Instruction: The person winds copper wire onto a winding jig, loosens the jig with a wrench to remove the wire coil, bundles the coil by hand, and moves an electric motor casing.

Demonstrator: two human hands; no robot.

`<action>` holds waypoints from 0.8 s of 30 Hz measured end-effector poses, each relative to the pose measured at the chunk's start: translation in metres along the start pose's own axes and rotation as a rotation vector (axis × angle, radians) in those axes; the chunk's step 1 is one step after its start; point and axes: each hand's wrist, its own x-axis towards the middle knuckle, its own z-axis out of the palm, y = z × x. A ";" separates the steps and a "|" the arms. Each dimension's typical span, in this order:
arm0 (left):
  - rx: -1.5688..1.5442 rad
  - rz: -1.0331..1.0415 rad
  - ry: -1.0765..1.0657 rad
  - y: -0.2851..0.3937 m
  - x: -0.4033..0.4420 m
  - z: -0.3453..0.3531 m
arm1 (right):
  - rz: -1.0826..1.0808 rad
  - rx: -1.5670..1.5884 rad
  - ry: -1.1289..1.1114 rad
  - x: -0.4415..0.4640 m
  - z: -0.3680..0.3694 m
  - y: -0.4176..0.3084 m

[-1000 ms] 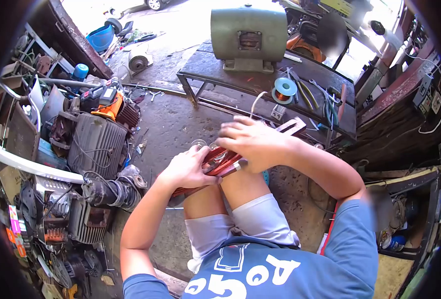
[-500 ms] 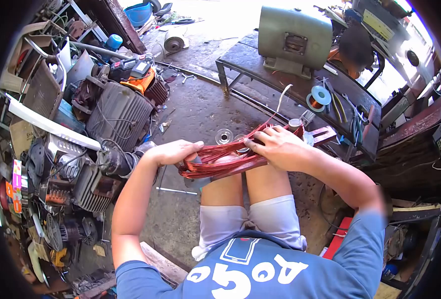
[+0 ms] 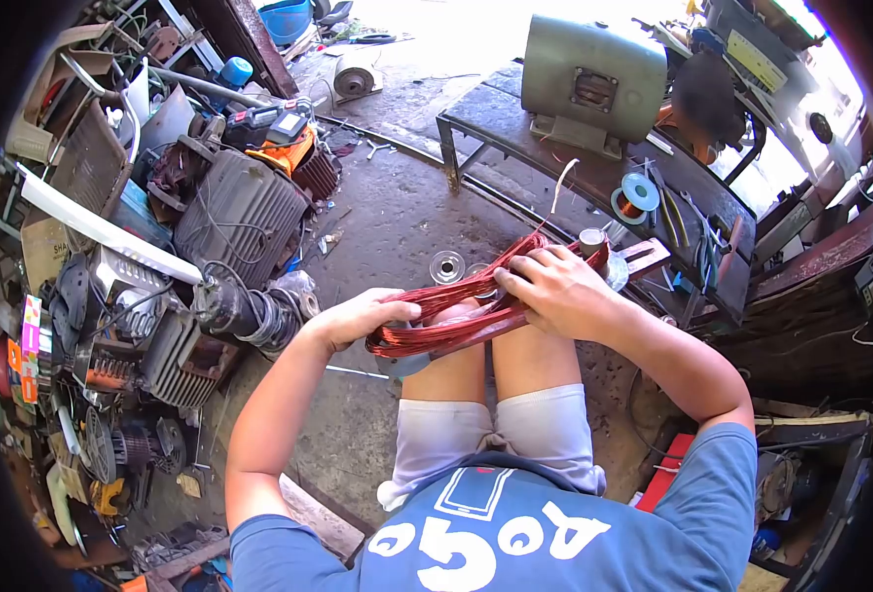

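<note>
A long loop of reddish copper wire, a wire coil (image 3: 412,340), lies across my knees on a flat slotted metal bar (image 3: 646,257). My left hand (image 3: 363,321) is closed on the coil's left end, thumb on top; its other fingers are partly hidden. My right hand (image 3: 560,291) wraps over the strands near the right end, its fingers bent around them. Past that hand, a small round metal piece (image 3: 591,238) sits by the bar. A pale sleeved lead (image 3: 563,185) sticks up from the coil's far side.
Ahead stands a low metal bench (image 3: 486,111) carrying a green motor housing (image 3: 594,79), a copper wire spool (image 3: 636,195) and pliers (image 3: 668,212). Motor parts and a finned casing (image 3: 239,207) crowd the left. Shallow metal cups (image 3: 447,267) rest on the floor ahead.
My left hand has shifted slightly right, and its thumb now presses over the strands. My right hand keeps its hold. The whole view has shifted a little.
</note>
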 end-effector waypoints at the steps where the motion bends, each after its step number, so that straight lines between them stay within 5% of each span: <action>1: -0.022 0.015 0.024 -0.003 0.004 0.002 | -0.005 -0.002 0.013 0.001 -0.001 0.000; 13: 0.242 0.116 0.044 0.003 -0.007 0.014 | -0.127 -0.141 -0.072 0.024 -0.009 -0.006; 16: 0.212 0.137 0.064 -0.007 -0.006 0.018 | -0.146 0.055 -0.435 0.044 -0.011 0.004; 19: 0.204 0.123 0.145 -0.010 -0.010 0.025 | -0.150 0.071 -0.519 0.055 -0.014 0.008; 22: 0.605 0.191 0.463 -0.030 -0.017 0.033 | -0.171 0.080 -0.506 0.059 -0.011 0.012; 24: 0.808 0.027 0.566 -0.012 -0.038 0.045 | -0.173 0.102 -0.465 0.057 -0.004 0.014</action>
